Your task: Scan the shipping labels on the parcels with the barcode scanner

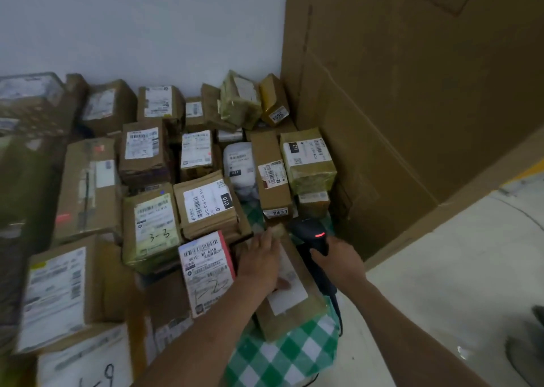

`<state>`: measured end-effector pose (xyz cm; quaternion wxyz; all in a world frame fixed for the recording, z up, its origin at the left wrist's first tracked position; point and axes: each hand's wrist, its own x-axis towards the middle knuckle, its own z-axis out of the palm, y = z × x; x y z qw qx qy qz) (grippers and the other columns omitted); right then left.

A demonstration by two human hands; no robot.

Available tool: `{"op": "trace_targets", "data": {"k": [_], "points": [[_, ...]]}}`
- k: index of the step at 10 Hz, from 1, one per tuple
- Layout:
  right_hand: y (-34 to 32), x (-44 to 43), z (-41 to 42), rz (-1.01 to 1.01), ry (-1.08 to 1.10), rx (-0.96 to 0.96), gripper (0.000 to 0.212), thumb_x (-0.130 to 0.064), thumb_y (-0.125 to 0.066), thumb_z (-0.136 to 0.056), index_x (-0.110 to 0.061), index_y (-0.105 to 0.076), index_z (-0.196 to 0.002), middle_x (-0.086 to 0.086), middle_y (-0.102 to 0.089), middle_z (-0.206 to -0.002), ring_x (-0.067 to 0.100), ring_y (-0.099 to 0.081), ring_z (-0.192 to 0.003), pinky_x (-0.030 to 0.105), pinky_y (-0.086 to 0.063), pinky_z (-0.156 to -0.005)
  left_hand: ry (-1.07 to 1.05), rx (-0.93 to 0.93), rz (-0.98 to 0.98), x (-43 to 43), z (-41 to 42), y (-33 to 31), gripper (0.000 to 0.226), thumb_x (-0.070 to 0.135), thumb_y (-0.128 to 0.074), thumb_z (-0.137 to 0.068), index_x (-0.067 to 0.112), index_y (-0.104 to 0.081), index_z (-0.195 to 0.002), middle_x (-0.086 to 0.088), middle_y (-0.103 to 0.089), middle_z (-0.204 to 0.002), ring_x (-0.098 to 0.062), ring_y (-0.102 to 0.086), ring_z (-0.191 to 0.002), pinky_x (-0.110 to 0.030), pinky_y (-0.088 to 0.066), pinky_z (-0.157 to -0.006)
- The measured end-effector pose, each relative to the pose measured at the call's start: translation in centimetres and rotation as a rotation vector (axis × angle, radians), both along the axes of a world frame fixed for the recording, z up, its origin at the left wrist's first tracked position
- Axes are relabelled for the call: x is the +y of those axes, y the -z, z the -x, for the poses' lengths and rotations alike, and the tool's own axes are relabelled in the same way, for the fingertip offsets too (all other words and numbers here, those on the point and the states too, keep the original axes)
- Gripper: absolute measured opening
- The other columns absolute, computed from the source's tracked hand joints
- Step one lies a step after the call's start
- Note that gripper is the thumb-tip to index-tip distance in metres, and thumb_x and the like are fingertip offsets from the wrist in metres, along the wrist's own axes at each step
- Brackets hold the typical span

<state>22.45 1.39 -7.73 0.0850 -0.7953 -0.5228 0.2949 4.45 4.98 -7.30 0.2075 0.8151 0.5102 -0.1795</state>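
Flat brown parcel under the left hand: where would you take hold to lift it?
Probably the brown parcel by its near short end, from the person's side: the red-edged box crowds its left edge, the scanner its right; that end sits free on the checked cloth.

Both forearms are bare, and so are the left hand (pixel 259 258) and right hand (pixel 343 263).

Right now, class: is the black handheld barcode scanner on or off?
On, it seems: a red light glows on the head of the black handheld barcode scanner, gripped by the right hand.
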Motion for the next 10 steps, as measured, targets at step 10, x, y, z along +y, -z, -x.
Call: {"op": "trace_targets", "data": {"k": [10], "points": [[3.2, 0.4, -2.4, 0.116, -0.073, 0.175, 0.062, -0.046, -0.069, -0.087, -0.012, -0.047, -0.134, 0.010, -0.060, -0.124, 0.025, -0.060, -0.110, 0.033, -0.049, -0.092, 0.025, 0.104, -0.212, -2.5, 0.8, -2.3, 0.087, 0.051, -0.062, -0.089, 0.011, -0.021, -0.153, -0.011, -0.020, -0.158, -0.031, -0.027, -0.142, -0.045, -0.025, -0.117]]}}
